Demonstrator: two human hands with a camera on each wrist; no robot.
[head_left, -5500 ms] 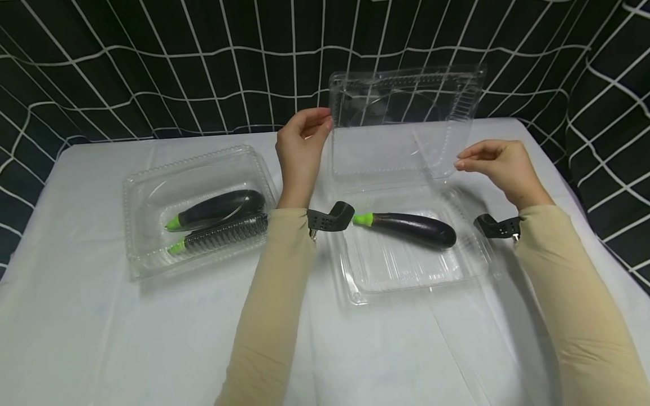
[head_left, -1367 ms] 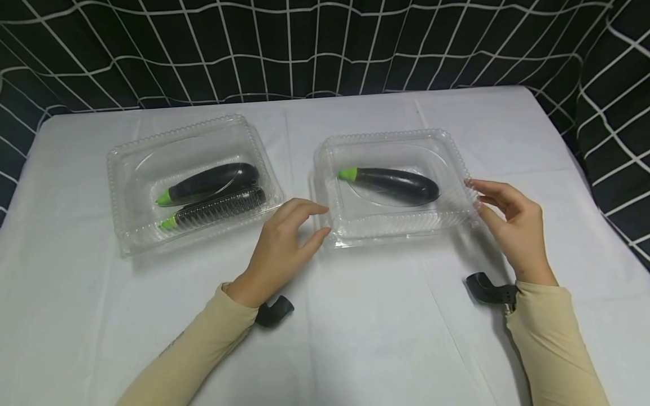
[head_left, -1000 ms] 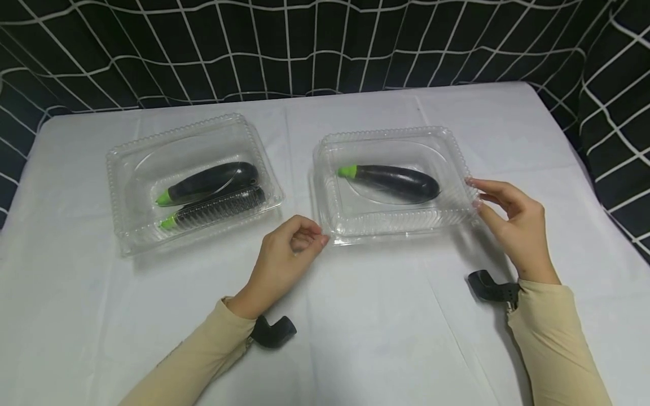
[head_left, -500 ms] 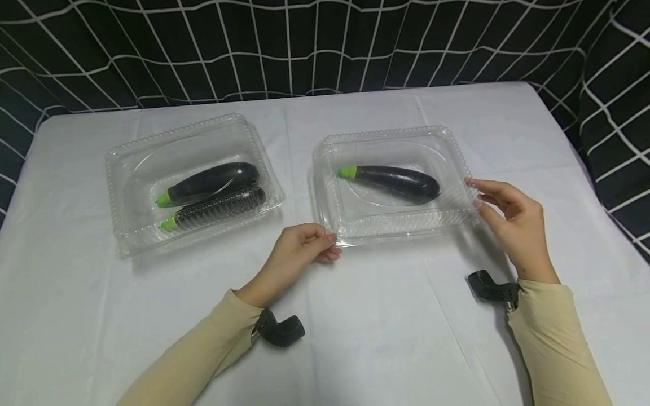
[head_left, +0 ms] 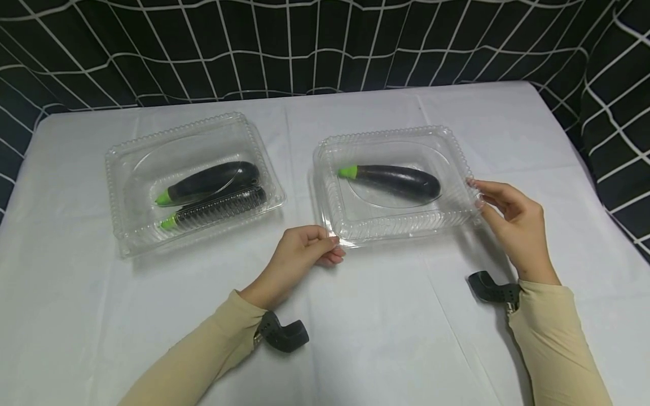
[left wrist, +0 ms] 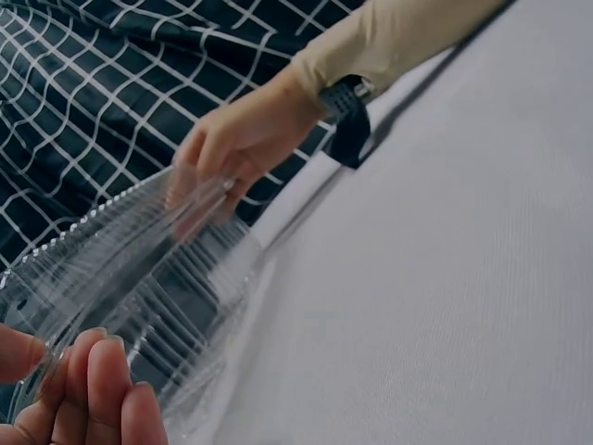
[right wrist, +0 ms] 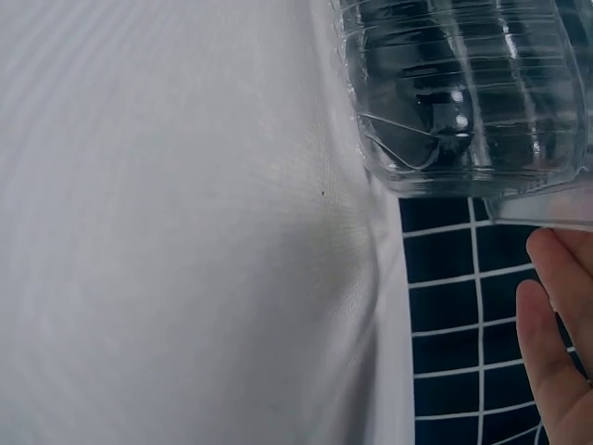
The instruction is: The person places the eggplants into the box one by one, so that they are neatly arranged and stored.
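Note:
In the head view, a clear plastic clamshell container (head_left: 388,225) stands at the right of the table with its lid down. One eggplant (head_left: 401,183), dark with a green stem end, lies inside. My left hand (head_left: 299,256) pinches the container's near left corner between thumb and fingers. At the right edge, my right hand (head_left: 518,228) holds the rim with thumb and fingertips. The left wrist view shows left fingers (left wrist: 107,394) at the plastic edge and the right hand (left wrist: 246,139) across from them. In the right wrist view, fingers (right wrist: 547,343) meet the container's rim.
A second lidded clear container (head_left: 152,148) sits to the left, holding two eggplants (head_left: 215,181) with green stem ends. White cloth (head_left: 386,327) covers the table. Black fabric with a white grid (head_left: 304,45) hangs behind and along the right side.
The raised lid has come down over the single eggplant. My left hand has moved to the near left corner and closed its fingers there; lately my right hand stays at the right edge.

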